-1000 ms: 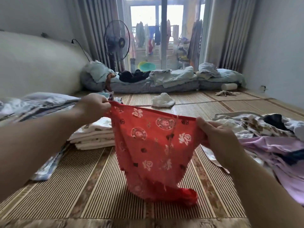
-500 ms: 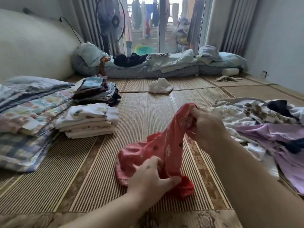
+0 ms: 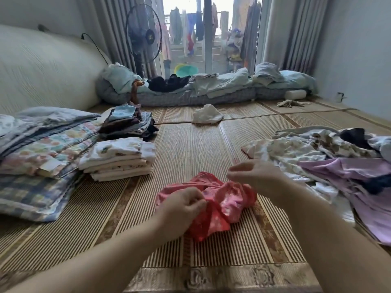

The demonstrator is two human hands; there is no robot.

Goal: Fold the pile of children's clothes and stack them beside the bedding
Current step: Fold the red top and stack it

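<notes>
**Left hand (image 3: 183, 206) grips the red garment (image 3: 230, 199) on the mat (image 3: 190, 149)**

The left hand pinches the near-left part of the red garment, its fingers curled into the cloth. The rest lies crumpled on the mat, spreading right from that grip and a little beyond it. The right hand (image 3: 254, 175) hangs just above the far right side of the cloth, fingers curled toward the thumb. I cannot tell whether it holds any cloth.

Out to the left of the left hand sits a pale folded stack (image 3: 118, 161), touching the bedding (image 3: 42, 149) on its far side. A darker stack (image 3: 127, 123) lies just behind the pale one. To the right of the right hand spreads the unfolded pile (image 3: 317, 153). Well beyond both hands a white cloth (image 3: 206, 117) lies alone on the mat.
</notes>
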